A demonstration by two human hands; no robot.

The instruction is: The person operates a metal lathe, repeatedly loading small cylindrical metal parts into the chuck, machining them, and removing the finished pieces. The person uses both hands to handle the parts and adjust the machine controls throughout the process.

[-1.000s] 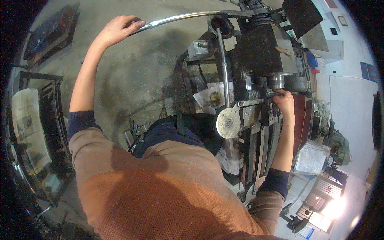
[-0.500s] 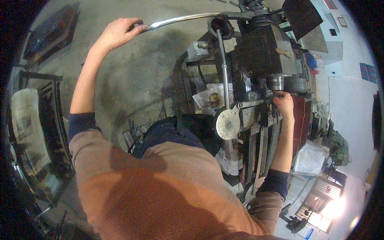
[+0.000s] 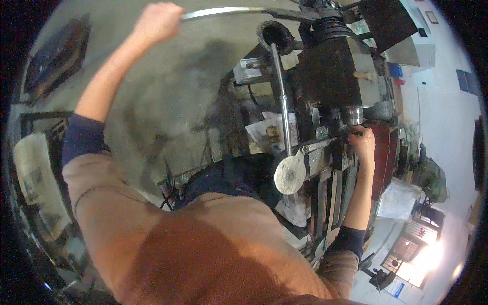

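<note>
My left hand [image 3: 160,21] is closed round the end of a long shiny metal lever [image 3: 223,12], my arm stretched far out to the left. The lever runs rightward to the top of a dark, heavy machine [image 3: 325,71]. Below the machine's bright round steel ram [image 3: 354,116], my right hand [image 3: 362,141] has its fingers curled in close to the machine. What those fingers hold is hidden. A thin steel rod [image 3: 283,101] slants between a dark cup-shaped part [image 3: 273,36] and a pale round disc [image 3: 290,175] nearer my body.
To the right of my right arm stand a dark red panel [image 3: 382,162] and a clear plastic bag [image 3: 399,199]. Papers [image 3: 265,133] lie under the machine. A dark-framed rack [image 3: 43,168] is at the left, with a dark flat block [image 3: 58,58] beyond it.
My left hand has moved farther away along with the lever's end, and its fingers now wrap round it. My right hand stays under the ram. The whole view has shifted slightly.
</note>
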